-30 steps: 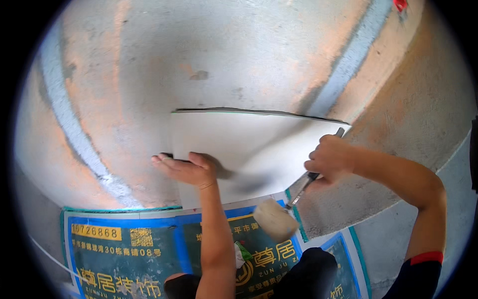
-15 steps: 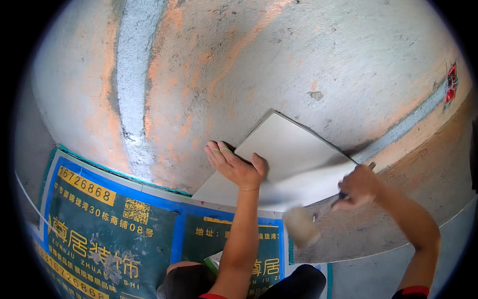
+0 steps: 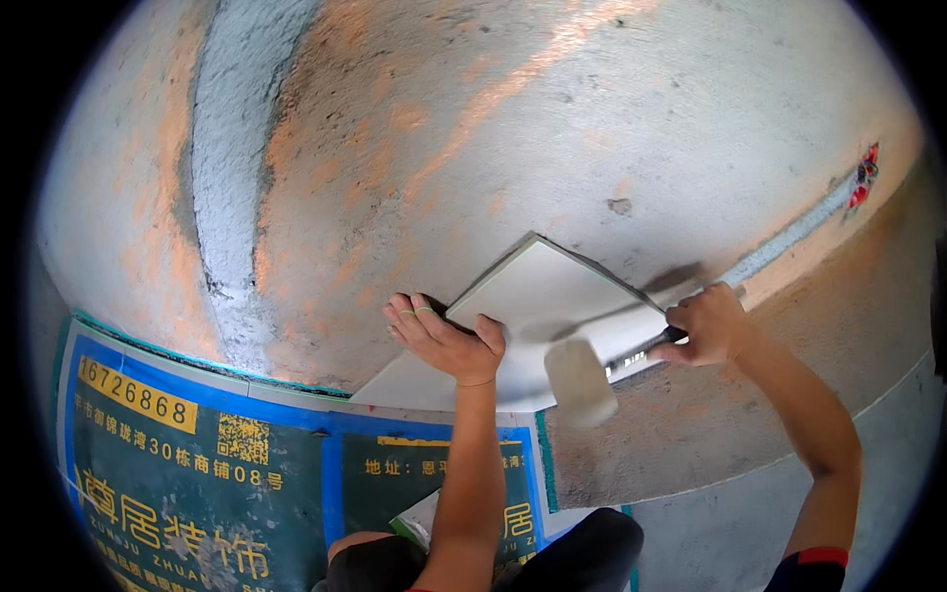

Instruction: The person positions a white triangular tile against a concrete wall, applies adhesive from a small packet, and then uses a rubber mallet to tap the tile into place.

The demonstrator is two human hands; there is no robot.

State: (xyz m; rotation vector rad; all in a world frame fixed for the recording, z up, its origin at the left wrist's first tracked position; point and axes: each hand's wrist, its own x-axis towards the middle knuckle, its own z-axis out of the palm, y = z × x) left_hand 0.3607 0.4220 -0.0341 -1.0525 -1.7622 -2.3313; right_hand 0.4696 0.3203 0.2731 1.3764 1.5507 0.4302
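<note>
A large pale tile [image 3: 538,286] stands against the rough wall, one corner pointing up. My left hand [image 3: 449,343] lies over its left edge, fingers stretched onto the wall side and thumb apart on the tile face. In my right hand [image 3: 712,324] is a mallet [image 3: 580,383] with a dark handle and a blocky, pale beige head. The fingers are wrapped round the handle, and the slightly blurred head is over the tile's lower right part. Whether the head touches the tile, I cannot tell.
Printed green floor covering [image 3: 286,513] with blue tape [image 3: 332,483] spreads below left. A filled grey channel [image 3: 237,187] runs down the wall [image 3: 414,118]. At the far right is a wall opening with red parts [image 3: 864,178]. My knees [image 3: 592,553] are at the bottom, beside a small packet [image 3: 419,518].
The mallet head has moved up from below the tile's lower edge to over its face. My right hand has risen with it. My left hand stays at the tile's left edge; the view has shifted slightly.
</note>
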